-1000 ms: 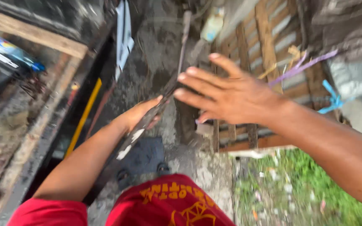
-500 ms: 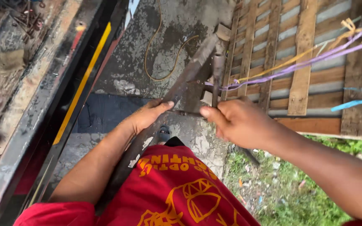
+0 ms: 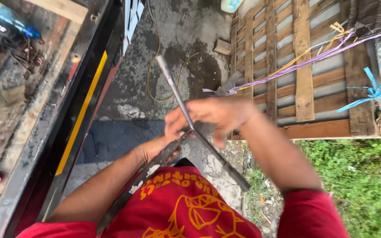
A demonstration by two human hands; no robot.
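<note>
I hold two long metal pieces crossed in front of my belly, and to handle them well I judge I should keep the crossing point tight against my palms so that neither bar swings, with my elbows close to my red shirt (image 3: 186,211).

My right hand (image 3: 212,115) is curled around the thin grey metal rod (image 3: 177,97), fingers wrapped shut on it near its middle. The rod runs from about 11 o'clock, out over the stained concrete floor (image 3: 181,26), down to 5 o'clock, where its thicker dark end (image 3: 237,180) hangs above the edge of the grass (image 3: 358,185).

My left hand (image 3: 159,152) is closed on the flat dark metal bar (image 3: 151,169), thumb on top, fingers folded under it; how hard they press I cannot tell, as motion blurs them. The bar slants from the crossing down toward 7 o'clock, along my left forearm, and has pale patches on it.

At 1 o'clock lies a wooden pallet (image 3: 303,66), with purple and yellow cords (image 3: 296,64) stretched over it. At 9 o'clock runs a black frame with a yellow stripe (image 3: 82,114).
</note>
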